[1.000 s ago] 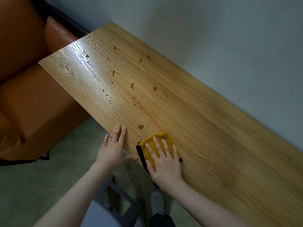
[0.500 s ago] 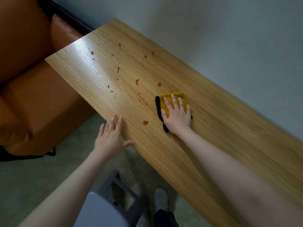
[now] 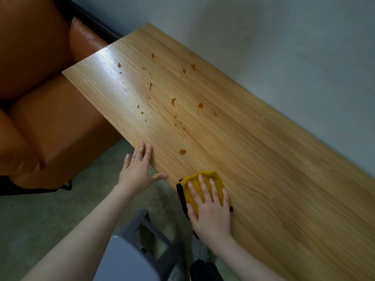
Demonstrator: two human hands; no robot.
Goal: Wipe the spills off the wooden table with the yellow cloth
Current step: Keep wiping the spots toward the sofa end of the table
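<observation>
The long wooden table (image 3: 263, 159) runs diagonally along a wall. Several brown spill drops dot its left half; the nearest spill drop (image 3: 182, 151) lies just beyond the cloth, others such as a spill drop (image 3: 173, 101) sit farther off. The folded yellow cloth (image 3: 205, 177), with a dark edge, lies at the table's near edge. My right hand (image 3: 210, 207) presses flat on it with straight, spread fingers. My left hand (image 3: 140, 170) rests open on the table's near edge, fingertips on the wood.
An orange leather sofa (image 3: 46, 118) stands against the table's left end. A grey stool (image 3: 129, 254) is below me by the table edge, with my shoe (image 3: 199, 250) beside it. A pale wall (image 3: 284, 47) borders the table's far side.
My right hand has pulled the cloth back from the middle of the table to the near edge. My left hand has moved onto the table edge.
</observation>
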